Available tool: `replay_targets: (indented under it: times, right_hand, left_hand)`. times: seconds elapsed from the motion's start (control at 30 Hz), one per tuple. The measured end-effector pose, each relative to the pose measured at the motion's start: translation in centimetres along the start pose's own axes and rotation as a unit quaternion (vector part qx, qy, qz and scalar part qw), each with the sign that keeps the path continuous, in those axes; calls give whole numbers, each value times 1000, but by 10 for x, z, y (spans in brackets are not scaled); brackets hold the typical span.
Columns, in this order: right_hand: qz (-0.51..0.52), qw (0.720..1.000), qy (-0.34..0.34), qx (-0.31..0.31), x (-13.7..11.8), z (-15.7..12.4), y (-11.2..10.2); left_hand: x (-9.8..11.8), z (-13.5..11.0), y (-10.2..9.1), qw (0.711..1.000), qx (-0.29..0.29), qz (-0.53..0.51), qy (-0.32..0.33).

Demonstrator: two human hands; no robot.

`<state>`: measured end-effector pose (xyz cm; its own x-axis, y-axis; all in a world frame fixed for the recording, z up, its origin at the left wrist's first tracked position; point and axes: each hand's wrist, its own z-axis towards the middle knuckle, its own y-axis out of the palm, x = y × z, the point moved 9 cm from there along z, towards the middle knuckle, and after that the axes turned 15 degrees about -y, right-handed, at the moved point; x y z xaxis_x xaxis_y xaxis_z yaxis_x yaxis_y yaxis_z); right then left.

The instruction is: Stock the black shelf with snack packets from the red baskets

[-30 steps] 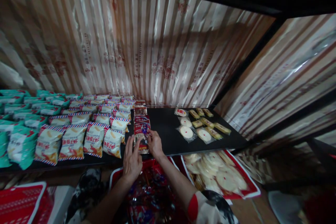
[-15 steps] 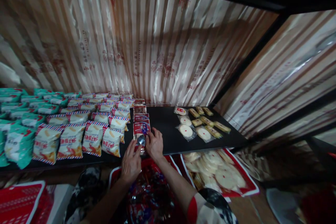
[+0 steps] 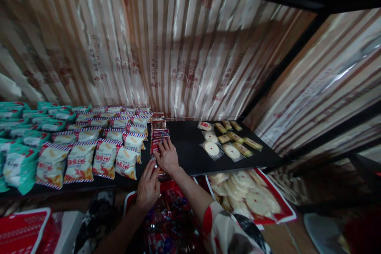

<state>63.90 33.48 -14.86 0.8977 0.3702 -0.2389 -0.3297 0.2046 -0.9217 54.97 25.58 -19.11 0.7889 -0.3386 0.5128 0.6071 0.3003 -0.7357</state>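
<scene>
A column of dark red snack packets (image 3: 160, 133) runs from the back of the black shelf (image 3: 187, 139) to its front edge. My right hand (image 3: 167, 157) lies flat over the front packets, its fingers stretched out and covering most of them. Beside it, at the shelf's front edge, my left hand (image 3: 149, 186) has its fingers extended against the near left side of the column. Under my forearms sits a red basket (image 3: 128, 199) full of more dark red packets (image 3: 171, 222).
White snack bags (image 3: 80, 161) stand in rows left of the column, with green bags (image 3: 20, 164) beyond. Round white wrapped cakes (image 3: 211, 149) and yellow wrapped bars (image 3: 235, 137) lie at right. Below are a basket of round cakes (image 3: 256, 198) and another red basket (image 3: 20, 230).
My right hand has moved left and slightly forward, from the column's right side onto the top of the front packets. My left hand has stayed almost in place.
</scene>
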Motion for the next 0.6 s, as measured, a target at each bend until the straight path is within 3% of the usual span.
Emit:
replay_targets:
  times: [0.17,0.43,0.6]
  right_hand:
    - [2,999,10,-35,8,0,15]
    - [13,999,18,-27,14,-3,26]
    - [18,999,17,-21,15,-2,27]
  left_hand:
    - [-1,1,-2,1000,-9,-11,-9]
    - [2,2,-2,999,40,16,-7]
    - [3,5,0,999,37,10,-30]
